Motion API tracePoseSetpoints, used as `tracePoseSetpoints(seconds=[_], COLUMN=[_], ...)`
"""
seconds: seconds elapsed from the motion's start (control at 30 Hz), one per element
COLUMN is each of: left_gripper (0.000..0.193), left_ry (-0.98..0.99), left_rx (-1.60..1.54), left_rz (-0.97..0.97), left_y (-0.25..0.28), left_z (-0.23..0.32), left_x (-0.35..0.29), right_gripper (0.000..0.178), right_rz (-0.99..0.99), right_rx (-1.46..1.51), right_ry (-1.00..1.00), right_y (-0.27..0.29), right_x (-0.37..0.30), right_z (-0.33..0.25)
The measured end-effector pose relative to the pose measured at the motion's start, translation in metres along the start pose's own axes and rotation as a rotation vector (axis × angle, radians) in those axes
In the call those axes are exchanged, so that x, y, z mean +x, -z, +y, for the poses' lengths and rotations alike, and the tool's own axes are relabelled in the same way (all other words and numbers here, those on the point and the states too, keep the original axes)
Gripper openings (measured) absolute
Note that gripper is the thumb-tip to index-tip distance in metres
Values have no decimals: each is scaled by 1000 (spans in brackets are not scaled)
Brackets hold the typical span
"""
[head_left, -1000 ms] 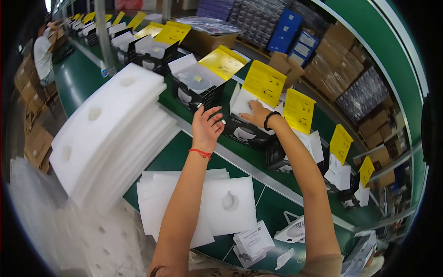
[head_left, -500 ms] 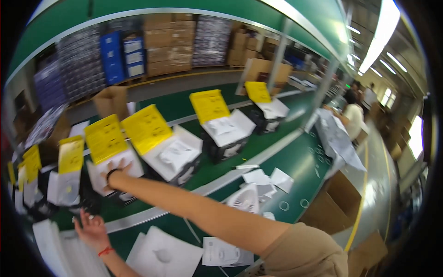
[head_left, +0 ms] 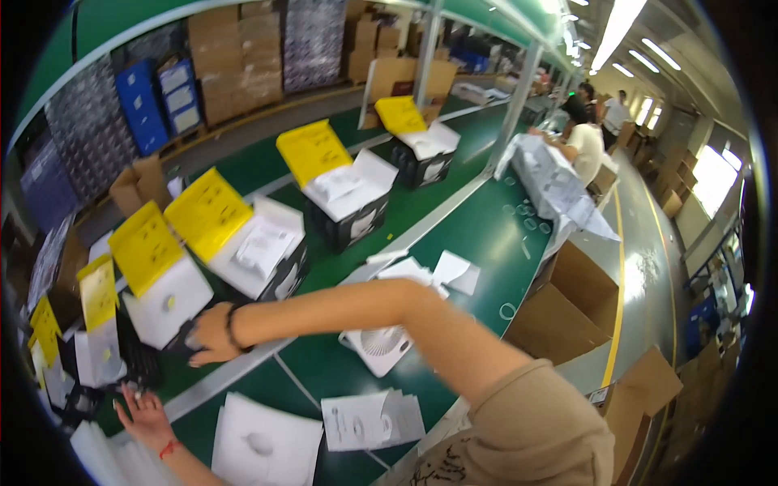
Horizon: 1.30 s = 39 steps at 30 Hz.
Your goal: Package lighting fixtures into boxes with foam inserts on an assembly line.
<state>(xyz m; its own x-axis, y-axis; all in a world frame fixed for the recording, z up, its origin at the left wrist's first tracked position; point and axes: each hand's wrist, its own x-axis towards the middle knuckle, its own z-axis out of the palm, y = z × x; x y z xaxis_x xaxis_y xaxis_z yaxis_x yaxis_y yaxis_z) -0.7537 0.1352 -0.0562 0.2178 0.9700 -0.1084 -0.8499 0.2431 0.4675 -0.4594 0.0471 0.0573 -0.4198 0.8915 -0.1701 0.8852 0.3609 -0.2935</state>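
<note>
My right hand (head_left: 215, 334), with a dark band at its wrist, reaches across to the near side of an open box (head_left: 168, 301) with a yellow lid flap (head_left: 146, 247). Its visible fingers are apart at the box's dark front corner; some fingertips are hard to make out. Inside that box lies a white sheet with a small yellowish spot. Lower left, my left hand (head_left: 146, 417), wearing a red string, is open with fingers spread, beside a stack of white sheets (head_left: 109, 455). To the right stands another open box (head_left: 247, 251) with a white packet on top.
More yellow-lidded boxes (head_left: 352, 206) line the green conveyor. On the near bench lie white foam sheets (head_left: 267, 441), printed leaflets (head_left: 373, 421), a white fan-like grille (head_left: 379, 344) and clear rings (head_left: 507, 311). Open cartons (head_left: 567, 304) stand right. A co-worker (head_left: 585, 146) is farther off.
My right hand has left the white inside of the box for its near front corner. The view has shifted, moving the boxes left and up. My left hand stays open at lower left.
</note>
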Motion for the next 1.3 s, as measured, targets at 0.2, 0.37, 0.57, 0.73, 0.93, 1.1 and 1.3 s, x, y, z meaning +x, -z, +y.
tracePoseSetpoints(seconds=[0.2, 0.37, 0.57, 0.73, 0.93, 1.1, 1.3], left_gripper=[45, 44, 42, 41, 41, 41, 41], left_ry=[-10, -16, -59, -66, -73, -56, -88], left_rx=[3, 10, 35, 1, 34, 8, 18], left_rz=[78, 88, 175, 181, 198, 156, 173], left_y=[-23, -37, -31, -33, -28, -25, -19], left_z=[-9, 0, 15, 19, 31, 38, 50], left_x=[-3, -8, -13, -16, -19, -9, -13], right_gripper=[91, 77, 43, 24, 42, 58, 64], right_rz=[-1048, -689, -509, -69, 380, 627, -146], right_rx=[-224, 78, 282, 122, 50, -865, 134], right_ry=[205, 224, 177, 252, 244, -48, -46], right_y=[-130, -129, -106, -5, 71, 19, -39], right_x=[-55, -93, -51, -22, 48, 103, 81], right_z=[37, 8, 39, 29, 20, 35, -70])
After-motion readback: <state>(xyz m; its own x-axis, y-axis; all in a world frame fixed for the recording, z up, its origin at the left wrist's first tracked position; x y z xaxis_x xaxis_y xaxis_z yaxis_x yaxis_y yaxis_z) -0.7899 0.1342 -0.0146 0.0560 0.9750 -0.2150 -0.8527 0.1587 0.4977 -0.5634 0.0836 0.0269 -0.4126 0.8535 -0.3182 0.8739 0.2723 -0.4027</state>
